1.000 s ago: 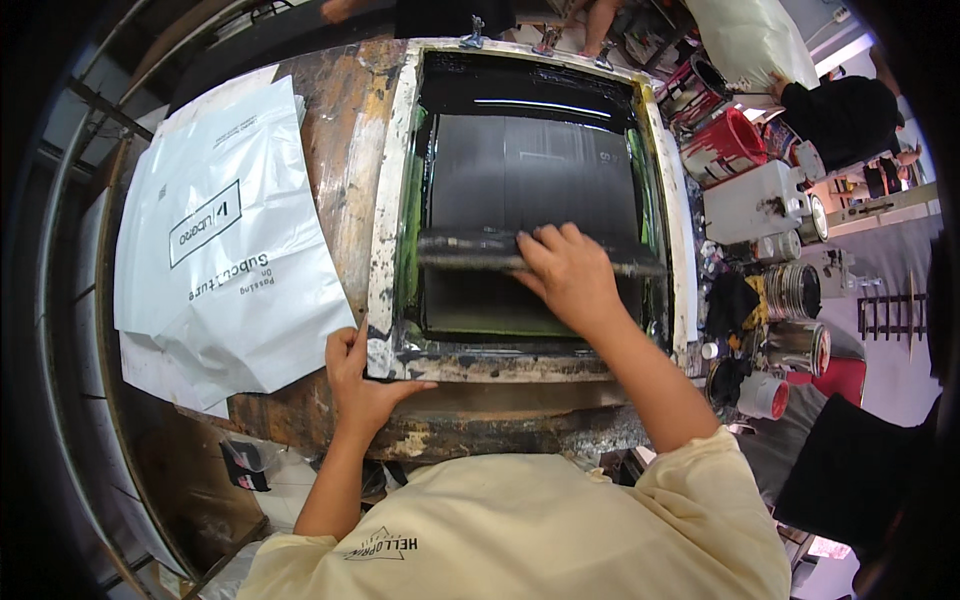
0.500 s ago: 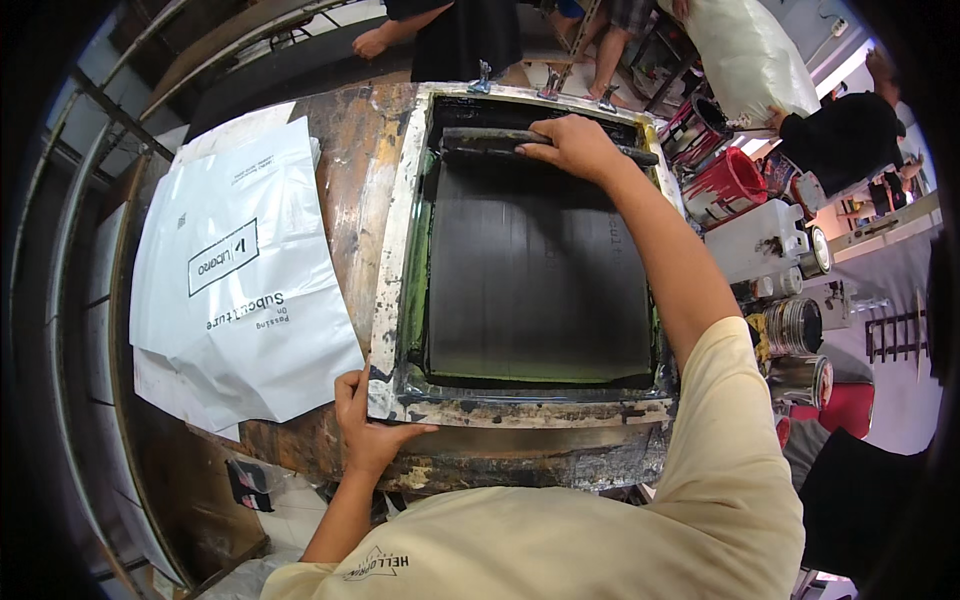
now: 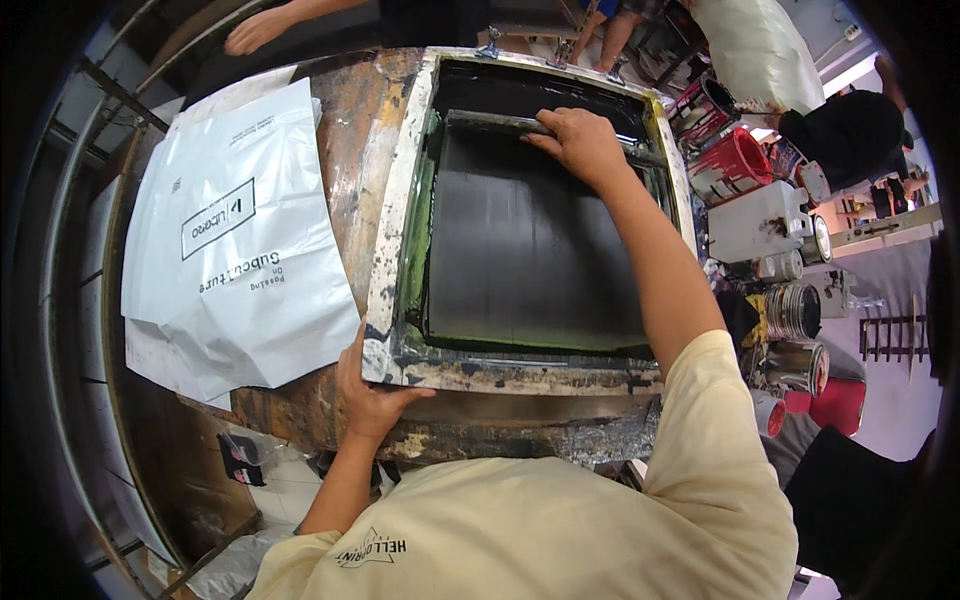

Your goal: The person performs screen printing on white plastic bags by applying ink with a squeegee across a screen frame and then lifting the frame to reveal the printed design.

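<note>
A screen-printing frame (image 3: 384,250) with a pale, ink-stained rim lies on the stained wooden table (image 3: 350,130). Dark ink covers its mesh (image 3: 530,260), with green along the sides. Near the far end of the mesh, my right hand (image 3: 580,145) grips the squeegee (image 3: 485,121), fingers over its bar and my forearm reaching across the right side. My left hand (image 3: 372,395) holds the frame's near left corner, thumb along the near edge and fingers up the left side. White plastic bags (image 3: 240,250) with black print lie left of the frame. Whatever is under the mesh is hidden.
Metal clamps (image 3: 490,42) stand at the frame's far edge. On the right are a red-stained bucket (image 3: 735,165), a white jug (image 3: 758,222) and several cans (image 3: 793,310). Another person's hand (image 3: 257,32) shows at the far left; other people stand beyond.
The whole view has shifted, with the table and frame now higher in it. The squeegee is tilted differently in my right hand. The other person's arm has swung left.
</note>
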`<state>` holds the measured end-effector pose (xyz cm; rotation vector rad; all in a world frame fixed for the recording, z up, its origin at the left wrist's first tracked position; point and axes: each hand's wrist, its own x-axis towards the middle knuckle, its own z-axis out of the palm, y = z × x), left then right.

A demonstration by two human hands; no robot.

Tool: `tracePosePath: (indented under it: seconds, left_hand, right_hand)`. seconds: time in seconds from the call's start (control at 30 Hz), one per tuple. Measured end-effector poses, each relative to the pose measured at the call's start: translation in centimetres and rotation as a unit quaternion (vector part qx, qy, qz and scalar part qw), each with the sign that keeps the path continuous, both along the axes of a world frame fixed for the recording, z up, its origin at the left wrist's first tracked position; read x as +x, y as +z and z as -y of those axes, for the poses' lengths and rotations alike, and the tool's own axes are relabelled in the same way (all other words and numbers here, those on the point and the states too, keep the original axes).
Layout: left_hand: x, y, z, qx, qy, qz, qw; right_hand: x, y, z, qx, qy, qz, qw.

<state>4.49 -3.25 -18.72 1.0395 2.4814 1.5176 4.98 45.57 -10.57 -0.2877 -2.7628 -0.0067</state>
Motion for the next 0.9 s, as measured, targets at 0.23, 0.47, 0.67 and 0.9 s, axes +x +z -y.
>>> tracePosePath:
  seconds: [0.23, 0.47, 0.67, 0.9]
  left_hand:
    - [-0.1, -0.9, -0.3, 0.047, -0.013, 0.056, 0.997]
    - [-0.1, -0.4, -0.9, 0.097, -0.027, 0.066, 0.993]
    - [0.8, 4.4, -2.8, 0.214, -0.026, 0.122, 0.969]
    - [-1.4, 12.3, -5.9, 0.324, -0.045, 0.15, 0.933]
  right_hand:
    - [10.3, 0.9, 12.2, -0.021, -0.01, 0.013, 1.0]
    - [18.5, 5.4, 23.7, -0.07, -0.041, 0.114, 0.99]
    - [19.0, 11.0, 24.4, -0.109, -0.024, 0.079, 0.991]
    - [15.7, 17.2, 22.7, 0.123, -0.049, -0.167, 0.977]
